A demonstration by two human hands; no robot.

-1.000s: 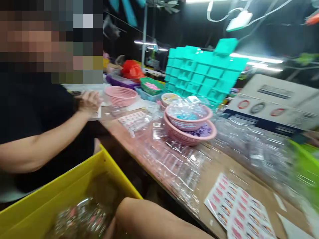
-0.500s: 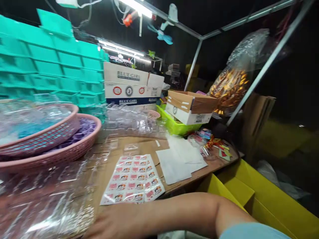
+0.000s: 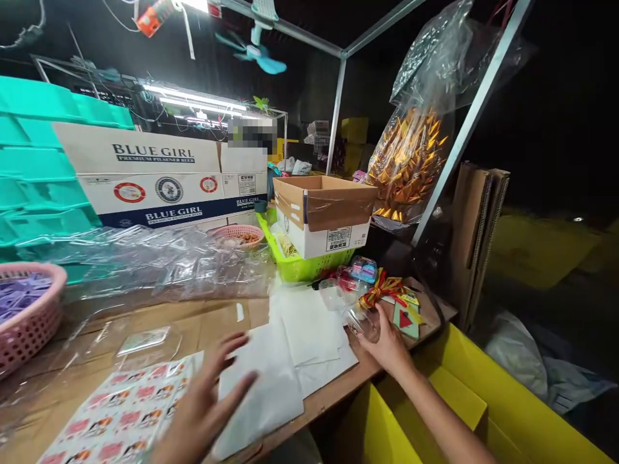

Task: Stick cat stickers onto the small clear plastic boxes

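Note:
My left hand (image 3: 206,393), slightly blurred, has its fingers spread above the table, over the edge of the sticker sheet (image 3: 120,412) and beside the white paper sheets (image 3: 271,374). Farther right, my right hand (image 3: 387,338) has its thumb and fingers around a small clear plastic container (image 3: 360,322) lying near the table's right edge. Just behind that hand are a bundle of red and yellow ribbons (image 3: 382,290) and a green card with a red shape (image 3: 406,320). A flat clear plastic piece (image 3: 145,341) rests behind the stickers.
Clear plastic packaging (image 3: 184,264) covers the back left. A pink basket (image 3: 53,303) is at the left. Behind the papers, an open carton (image 3: 329,225) sits on a green basket (image 3: 309,265). Yellow boxes (image 3: 464,393) stand below the table's right edge.
The view has swung to the right. My right hand has reached out to the clear container, and my left hand has come into view with fingers spread.

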